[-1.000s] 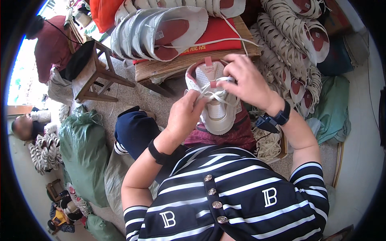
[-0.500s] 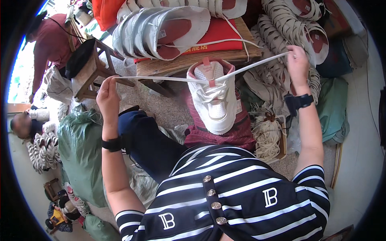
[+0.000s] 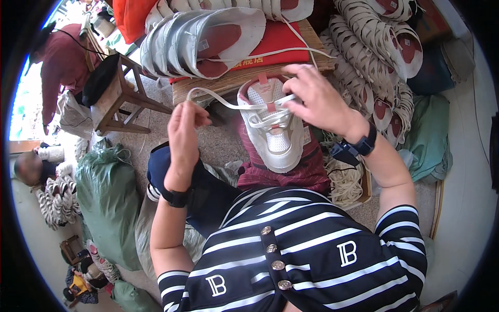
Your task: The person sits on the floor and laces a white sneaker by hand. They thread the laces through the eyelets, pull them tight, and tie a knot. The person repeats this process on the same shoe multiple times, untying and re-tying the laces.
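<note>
A white sneaker (image 3: 283, 156) with a pinkish lining and tongue tab rests on a maroon striped cloth across my lap, toe toward me. Its white shoelace (image 3: 221, 101) runs out both sides through a loop on the tongue. My left hand (image 3: 183, 143) is closed on the left end of the lace, which arcs slackly from the fingers to the shoe. Just over the shoe's right upper edge, my right hand (image 3: 325, 106) is closed with thumb and fingertips on the lace close to the eyelets. The right end of the lace is hidden by that hand.
Beyond the shoe, a wooden bench (image 3: 189, 89) bears nested white shoe uppers (image 3: 174, 44) and a red bag (image 3: 283, 56). More uppers (image 3: 358, 52) are stacked at right. A box of laces (image 3: 345, 182), a green sack (image 3: 106, 203) and a wooden stool (image 3: 122, 96) stand around me. Other people are at left.
Both hands have come inward from wide apart. The lace, stretched taut before, now hangs slack on the left. My right hand has moved down and left to the shoe.
</note>
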Demonstrator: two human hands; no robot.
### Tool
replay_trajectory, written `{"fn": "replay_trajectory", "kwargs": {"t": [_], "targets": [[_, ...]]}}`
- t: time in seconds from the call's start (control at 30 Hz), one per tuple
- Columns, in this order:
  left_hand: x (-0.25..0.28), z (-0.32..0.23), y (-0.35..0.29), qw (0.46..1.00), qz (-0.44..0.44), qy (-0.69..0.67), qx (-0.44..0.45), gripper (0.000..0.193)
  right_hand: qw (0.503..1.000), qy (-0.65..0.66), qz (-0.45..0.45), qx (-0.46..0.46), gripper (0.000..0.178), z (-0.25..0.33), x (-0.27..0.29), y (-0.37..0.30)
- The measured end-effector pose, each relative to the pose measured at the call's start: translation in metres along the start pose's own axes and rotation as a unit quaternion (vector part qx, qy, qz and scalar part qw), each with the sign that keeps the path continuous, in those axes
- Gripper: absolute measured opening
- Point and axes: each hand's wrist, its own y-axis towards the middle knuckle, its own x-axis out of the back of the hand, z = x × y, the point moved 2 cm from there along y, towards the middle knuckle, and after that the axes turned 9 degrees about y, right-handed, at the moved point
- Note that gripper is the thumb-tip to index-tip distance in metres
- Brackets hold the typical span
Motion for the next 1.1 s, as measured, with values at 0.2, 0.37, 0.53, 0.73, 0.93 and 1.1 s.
{"fn": "replay_trajectory", "kwargs": {"t": [0.2, 0.37, 0.53, 0.73, 0.93, 1.1], "targets": [[-0.053, 0.014, -0.033, 0.959, 0.073, 0.228, -0.153, 0.021, 0.999, 0.023, 0.039, 0.005, 0.019, -0.002, -0.008, 0.011], [-0.074, 0.026, -0.028, 0.975, 0.048, 0.157, -0.147, 0.029, 0.996, -0.082, 0.029, 0.010, 0.019, 0.021, 0.002, 0.015], [-0.068, 0.003, -0.027, 0.951, 0.036, 0.151, -0.268, 0.018, 0.996, -0.071, 0.048, -0.013, 0.020, 0.030, 0.001, 0.011], [-0.066, -0.002, -0.031, 0.968, 0.162, 0.067, -0.180, 0.020, 0.924, 0.250, 0.065, -0.282, 0.024, 0.034, -0.012, 0.005], [-0.080, 0.010, -0.023, 0.972, 0.054, 0.181, -0.140, 0.034, 0.898, 0.329, 0.025, -0.292, 0.014, 0.007, -0.023, -0.006], [-0.043, -0.012, -0.020, 0.985, 0.092, -0.090, 0.111, 0.018, 0.759, 0.527, -0.113, -0.364, 0.015, -0.026, 0.022, -0.003]]}}
